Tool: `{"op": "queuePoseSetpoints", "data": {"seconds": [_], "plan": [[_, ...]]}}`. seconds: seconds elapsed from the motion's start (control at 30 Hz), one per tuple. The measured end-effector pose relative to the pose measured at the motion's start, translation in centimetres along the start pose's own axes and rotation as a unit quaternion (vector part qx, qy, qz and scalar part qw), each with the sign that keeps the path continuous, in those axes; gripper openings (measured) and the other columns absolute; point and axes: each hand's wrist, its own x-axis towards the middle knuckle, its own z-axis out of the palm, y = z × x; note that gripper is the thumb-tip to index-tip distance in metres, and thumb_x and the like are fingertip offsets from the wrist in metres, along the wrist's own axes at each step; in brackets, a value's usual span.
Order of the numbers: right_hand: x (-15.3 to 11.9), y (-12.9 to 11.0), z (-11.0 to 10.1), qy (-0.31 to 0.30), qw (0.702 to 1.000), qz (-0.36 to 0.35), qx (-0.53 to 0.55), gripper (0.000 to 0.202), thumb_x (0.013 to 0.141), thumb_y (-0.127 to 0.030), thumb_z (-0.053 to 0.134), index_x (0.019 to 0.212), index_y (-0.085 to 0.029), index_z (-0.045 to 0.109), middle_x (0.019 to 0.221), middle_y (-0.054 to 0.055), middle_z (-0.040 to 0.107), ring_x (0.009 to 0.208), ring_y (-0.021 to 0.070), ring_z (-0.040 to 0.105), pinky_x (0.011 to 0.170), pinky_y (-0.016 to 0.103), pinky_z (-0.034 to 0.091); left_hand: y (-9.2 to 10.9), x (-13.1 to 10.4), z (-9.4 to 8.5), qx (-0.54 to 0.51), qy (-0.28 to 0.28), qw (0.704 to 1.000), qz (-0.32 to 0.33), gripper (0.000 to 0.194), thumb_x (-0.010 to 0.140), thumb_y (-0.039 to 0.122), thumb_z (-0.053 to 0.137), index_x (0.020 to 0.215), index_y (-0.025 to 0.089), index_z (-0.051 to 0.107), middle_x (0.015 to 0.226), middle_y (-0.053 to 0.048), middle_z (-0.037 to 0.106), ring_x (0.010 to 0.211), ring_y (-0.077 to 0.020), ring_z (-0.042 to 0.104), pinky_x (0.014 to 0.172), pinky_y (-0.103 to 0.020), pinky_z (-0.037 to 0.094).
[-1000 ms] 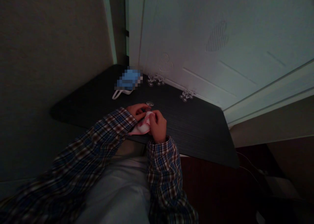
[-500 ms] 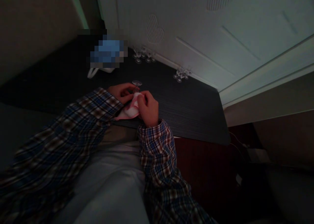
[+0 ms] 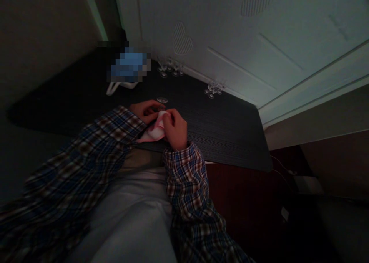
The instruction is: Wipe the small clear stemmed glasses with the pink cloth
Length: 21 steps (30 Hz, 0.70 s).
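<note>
My left hand (image 3: 145, 110) is closed on a small clear object with a round disc (image 3: 162, 100) at its upper end, near the front edge of the dark table (image 3: 230, 128). A pink and white cloth (image 3: 156, 131) is pinched in my right hand (image 3: 177, 128), just right of the left one. The cloth reaches the lower part of the clear object and hangs down to the left, towards my left cuff. My fingers hide where cloth and object meet.
Clusters of small clear pieces stand along the table's back edge, one (image 3: 170, 66) at centre and another (image 3: 214, 89) further right. A blurred blue item (image 3: 129, 65) with a white strap lies back left. Behind rises a pale panel (image 3: 225, 28) with heart shapes.
The whole view has shifted slightly, so that table and hands appear a little lower. Both hands keep their holds, with no clear movement between them.
</note>
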Motion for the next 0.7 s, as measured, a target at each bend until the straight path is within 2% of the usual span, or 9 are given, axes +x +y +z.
{"op": "queuePoseSetpoints", "data": {"seconds": [0.27,0.7], "plan": [[0.03,-0.04,0.05,0.007,1.000,-0.003,-0.007,0.020,0.083,-0.031,0.032,0.084,-0.021,0.050,0.073,-0.003,0.053,0.068,0.0091,0.050,0.066,0.021,0.036,-0.68,0.08,0.55,-0.011,0.016,1.000,-0.001,0.044,0.066,0.037,0.050,0.105,0.017,0.054,0.092,-0.004,0.062,0.064,-0.0115,0.056,0.055,-0.020,0.044],[-0.03,-0.10,0.00,-0.001,1.000,0.005,0.005,0.021,0.083,-0.031,0.032,0.085,-0.021,0.050,0.074,-0.003,0.053,0.068,0.0090,0.050,0.064,0.020,0.036,-0.41,-0.01,0.66,-0.018,0.032,0.999,-0.005,0.043,0.065,0.039,0.051,0.102,0.019,0.056,0.095,-0.004,0.062,0.065,-0.0132,0.056,0.056,-0.022,0.045]]}}
